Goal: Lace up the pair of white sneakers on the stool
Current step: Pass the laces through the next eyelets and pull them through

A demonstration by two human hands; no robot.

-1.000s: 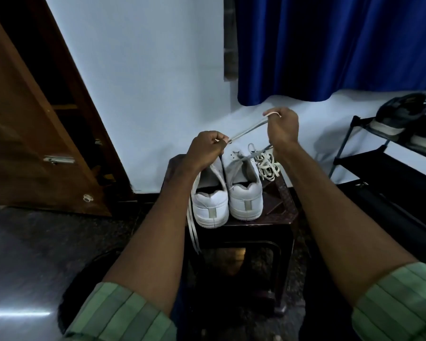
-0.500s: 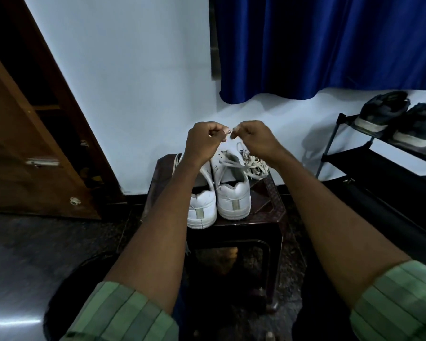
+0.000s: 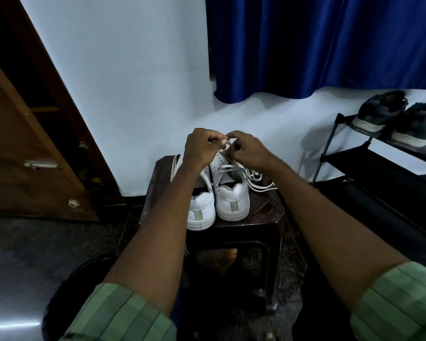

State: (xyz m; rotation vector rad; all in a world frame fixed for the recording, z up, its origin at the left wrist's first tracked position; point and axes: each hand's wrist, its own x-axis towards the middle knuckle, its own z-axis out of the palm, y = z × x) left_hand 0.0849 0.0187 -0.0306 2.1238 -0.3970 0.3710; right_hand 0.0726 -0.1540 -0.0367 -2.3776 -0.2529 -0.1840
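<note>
Two white sneakers stand side by side, heels toward the camera, on a dark stool at centre. Above their toes, at twelve o'clock, the left hand and right hand meet, each grip pinching the white lace. Loose lace lies at three o'clock.

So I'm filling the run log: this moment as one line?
phase: lacing | left hand: pinches lace end | right hand: pinches lace end | sneakers: on stool
</note>
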